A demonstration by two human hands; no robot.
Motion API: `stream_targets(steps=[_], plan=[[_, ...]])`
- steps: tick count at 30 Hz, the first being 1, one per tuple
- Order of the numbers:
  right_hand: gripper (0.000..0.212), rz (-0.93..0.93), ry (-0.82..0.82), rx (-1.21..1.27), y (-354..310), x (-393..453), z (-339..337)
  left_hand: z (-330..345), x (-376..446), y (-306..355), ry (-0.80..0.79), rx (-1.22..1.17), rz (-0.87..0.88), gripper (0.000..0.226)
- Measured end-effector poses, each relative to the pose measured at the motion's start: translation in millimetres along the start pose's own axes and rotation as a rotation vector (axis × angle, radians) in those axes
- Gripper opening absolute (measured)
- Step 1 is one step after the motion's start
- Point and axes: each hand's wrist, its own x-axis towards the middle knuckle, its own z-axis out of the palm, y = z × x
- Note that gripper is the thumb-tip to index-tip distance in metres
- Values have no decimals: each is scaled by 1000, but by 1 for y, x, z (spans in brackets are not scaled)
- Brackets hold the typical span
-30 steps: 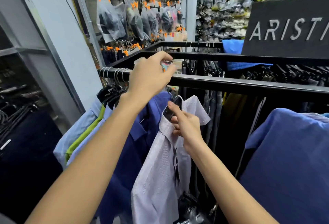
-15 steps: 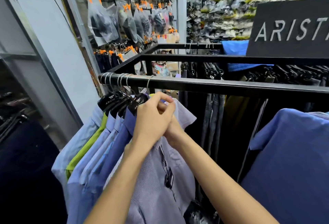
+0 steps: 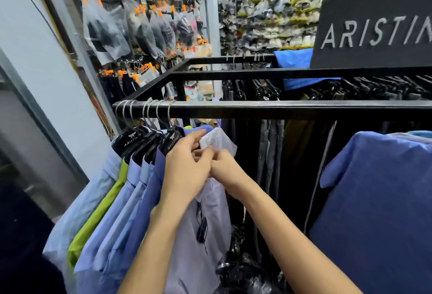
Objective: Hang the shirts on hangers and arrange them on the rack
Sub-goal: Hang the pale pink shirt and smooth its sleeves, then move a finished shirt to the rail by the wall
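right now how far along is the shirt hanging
Done: several shirts hang on black hangers at the rail's left end. In hand: left hand and right hand work at the pale striped shirt's collar. Left: the blue shirt lying at right.

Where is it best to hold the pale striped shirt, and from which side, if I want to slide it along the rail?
Probably at the collar of the pale striped shirt, coming from the open right side. It hangs last in the row on the black rail, so shirts crowd its left side only.
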Motion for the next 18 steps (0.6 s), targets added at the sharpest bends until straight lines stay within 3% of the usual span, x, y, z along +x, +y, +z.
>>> stream_targets(steps=[3, 5, 18], plan=[[23, -162, 308, -317, 14, -21, -36, 35, -9, 11, -16, -93, 89, 34], [29, -240, 479, -392, 18, -46, -62, 64, -17, 22, -86, -181, 113, 29], [32, -401, 1234, -832, -15, -239, -230, 231, -109, 130, -579, -557, 193, 20]])
